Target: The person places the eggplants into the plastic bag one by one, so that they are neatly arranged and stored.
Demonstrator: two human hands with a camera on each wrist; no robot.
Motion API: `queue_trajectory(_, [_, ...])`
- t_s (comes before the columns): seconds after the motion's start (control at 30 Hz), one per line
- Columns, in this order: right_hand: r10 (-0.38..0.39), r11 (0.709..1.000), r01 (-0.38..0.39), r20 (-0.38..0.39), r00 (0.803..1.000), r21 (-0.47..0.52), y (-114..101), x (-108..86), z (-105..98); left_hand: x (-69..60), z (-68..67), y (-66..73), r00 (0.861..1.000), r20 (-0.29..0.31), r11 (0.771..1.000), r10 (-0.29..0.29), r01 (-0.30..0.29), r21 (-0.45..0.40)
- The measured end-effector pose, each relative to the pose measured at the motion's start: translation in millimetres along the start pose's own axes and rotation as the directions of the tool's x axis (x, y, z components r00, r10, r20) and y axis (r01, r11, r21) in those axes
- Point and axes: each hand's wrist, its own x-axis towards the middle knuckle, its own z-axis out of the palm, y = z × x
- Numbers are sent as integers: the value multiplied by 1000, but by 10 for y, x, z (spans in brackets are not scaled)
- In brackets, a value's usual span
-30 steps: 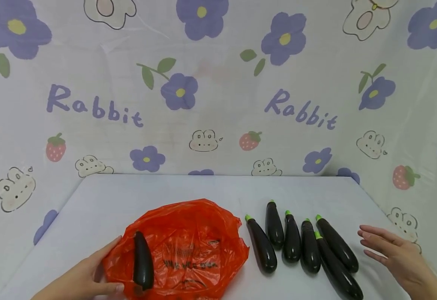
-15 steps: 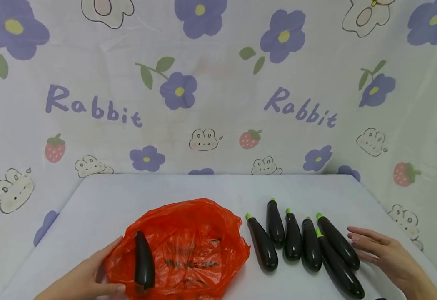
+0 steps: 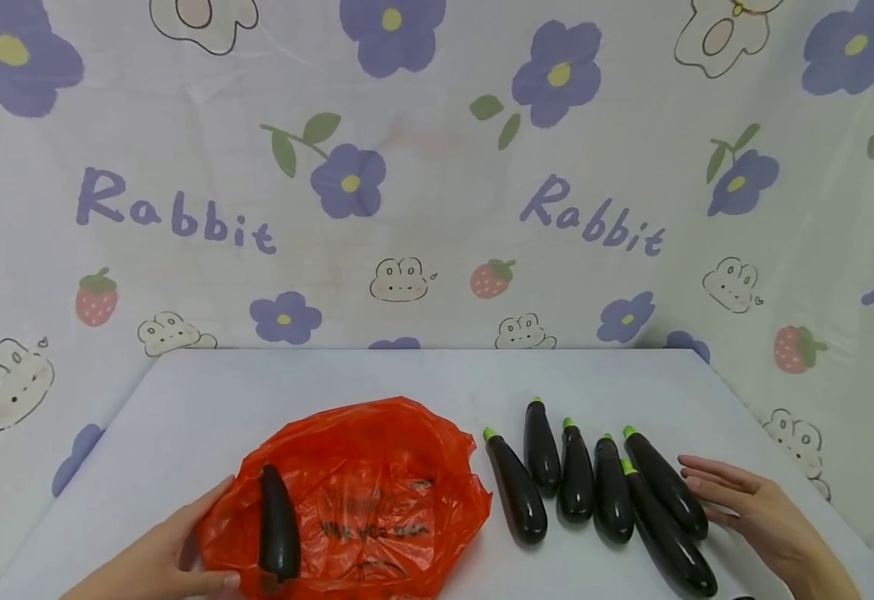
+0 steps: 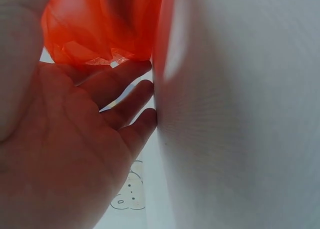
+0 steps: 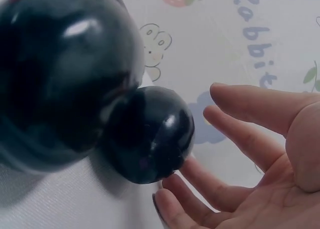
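Observation:
A crumpled red plastic bag point(image 3: 377, 450) lies spread on the table. On its left part sits one dark eggplant point(image 3: 279, 525), whose near end looks partly covered by red film. My left hand point(image 3: 155, 546) rests against the bag's left edge, thumb in front and extended fingers behind. In the left wrist view its fingertips point(image 4: 147, 116) touch the white surface under the bag. Several glossy eggplants with green tips, one of them an eggplant point(image 3: 519, 492) beside the bag, lie to the right. My right hand point(image 3: 755, 508), fingers spread, is beside the rightmost eggplant point(image 3: 669, 483); contact is unclear.
The white table point(image 3: 317, 375) ends at a patterned cloth backdrop point(image 3: 437, 233) with flowers and rabbits. A small dark thing, cut off by the frame, shows at the bottom edge near the right hand.
My right hand has moved left, closer to the rightmost eggplants. The left hand stays at the bag. The whole head view has shifted slightly.

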Motion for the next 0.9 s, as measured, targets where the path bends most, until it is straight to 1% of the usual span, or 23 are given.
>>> queue_trajectory(0.03, [9,1000,-9,-9,1000,-8,-3,-2,6,5,-4,4,1000,2,1000,6,-6,3])
queue_trajectory(0.13, [10,999,-10,-13,1000,-32,-20,-11,7,21,-15,23,1000,-8,998,28,-27,59])
queue_trajectory(0.2, [5,999,-6,-15,1000,-35,-36,-11,11,27,-19,35,1000,-13,998,27,-26,61])
queue_trajectory(0.3, [-2,1000,2,-11,1000,-26,-60,-2,29,25,-23,38,1000,-6,1000,17,-17,16])
queue_trajectory(0.37, [2,1000,-2,-10,1000,-11,-66,2,37,25,-19,37,1000,6,999,10,-9,-40])
queue_trajectory(0.53, [12,1000,-12,2,1000,19,-48,10,52,17,9,30,999,41,990,-13,19,-142])
queue_trajectory(0.63, [6,1000,-6,16,1000,25,-27,8,69,1,16,27,998,47,987,-29,36,-155])
queue_trajectory(0.73, [-18,1000,18,32,999,24,2,4,83,-6,18,21,998,55,987,-33,41,-158])
queue_trajectory(0.83, [-40,999,40,40,998,4,34,8,109,-19,22,16,997,60,984,-38,48,-169])
queue_trajectory(0.9, [-40,999,41,40,998,-30,44,21,129,-31,19,19,997,62,983,-38,48,-179])
